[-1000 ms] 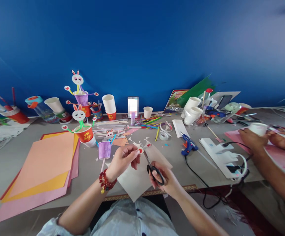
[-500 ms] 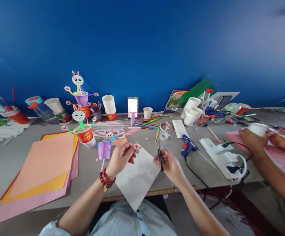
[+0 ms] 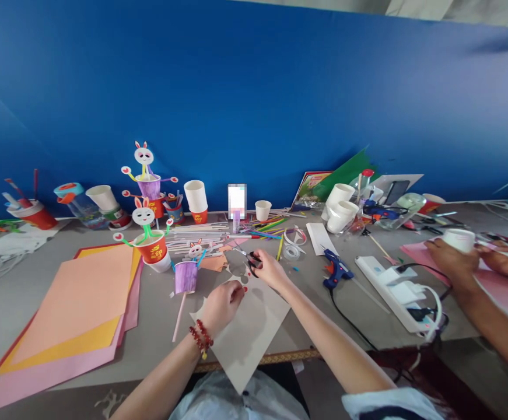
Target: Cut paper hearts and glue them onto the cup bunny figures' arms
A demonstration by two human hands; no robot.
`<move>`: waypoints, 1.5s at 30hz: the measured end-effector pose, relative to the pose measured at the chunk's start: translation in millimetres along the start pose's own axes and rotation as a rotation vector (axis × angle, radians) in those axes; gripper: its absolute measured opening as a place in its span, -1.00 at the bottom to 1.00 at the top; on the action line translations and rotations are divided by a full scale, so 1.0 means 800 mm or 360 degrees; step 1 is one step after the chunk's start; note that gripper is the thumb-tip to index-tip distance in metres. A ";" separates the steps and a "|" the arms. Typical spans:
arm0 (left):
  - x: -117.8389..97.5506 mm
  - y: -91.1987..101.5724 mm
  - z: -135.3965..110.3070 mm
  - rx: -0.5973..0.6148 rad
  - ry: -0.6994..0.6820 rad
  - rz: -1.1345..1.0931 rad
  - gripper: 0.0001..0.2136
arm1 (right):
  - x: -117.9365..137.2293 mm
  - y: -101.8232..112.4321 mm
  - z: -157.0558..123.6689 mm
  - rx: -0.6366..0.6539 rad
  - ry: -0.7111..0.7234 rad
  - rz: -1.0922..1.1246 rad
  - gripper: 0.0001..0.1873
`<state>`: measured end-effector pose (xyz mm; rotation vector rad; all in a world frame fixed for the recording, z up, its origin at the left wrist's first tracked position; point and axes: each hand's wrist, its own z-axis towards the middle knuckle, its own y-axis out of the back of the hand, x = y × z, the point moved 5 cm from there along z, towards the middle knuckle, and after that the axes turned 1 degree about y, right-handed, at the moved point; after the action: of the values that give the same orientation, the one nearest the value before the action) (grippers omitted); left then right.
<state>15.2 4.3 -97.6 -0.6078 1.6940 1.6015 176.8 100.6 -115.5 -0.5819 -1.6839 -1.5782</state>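
The right hand [image 3: 267,269] is past the far corner of the sheet [image 3: 247,335], low on the counter [image 3: 39,274]. Its fingers are closed on the black handles of the scissors [image 3: 252,263]. The scissors lie almost flat. The handles are by the hand and the blades point away to the left, off the sheet.

The left hand [image 3: 221,303] is over the left corner of the sheet. Its fingers are pinched shut on a small piece [image 3: 242,290] with red dots. This piece is just on the near side of the scissors, so the right hand is nearer the scissors and the left hand is nearer the sheet. The sheet lies flat, with its near corner over the edge of the counter.

A purple cup [image 3: 186,276] stands just left of the sheet. A glue gun [image 3: 336,269] lies to the right of the sheet.

Half a second ago the right hand held the scissors upright over the sheet, close to the left hand. Now it has gone out past the sheet and the scissors are down low. The left hand has dropped closer to the sheet.
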 end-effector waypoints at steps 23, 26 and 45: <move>-0.029 0.028 0.082 -0.0317 -0.0066 0.0296 -0.75 | 0.005 0.022 -0.027 -0.0127 -0.0307 0.0954 -0.62; -0.033 0.017 0.075 -0.0345 -0.0167 0.0314 -0.83 | 0.009 0.030 -0.043 -0.0220 -0.0300 0.1099 -0.58; -0.108 0.025 -0.076 0.0551 -0.0583 -0.0836 -0.68 | 0.058 0.141 -0.088 -0.1258 0.0139 0.1544 -0.64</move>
<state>43.7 -65.0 -20.5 -0.4926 1.3484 0.9512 248.4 40.2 -10.2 -1.4224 -0.4456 -1.3934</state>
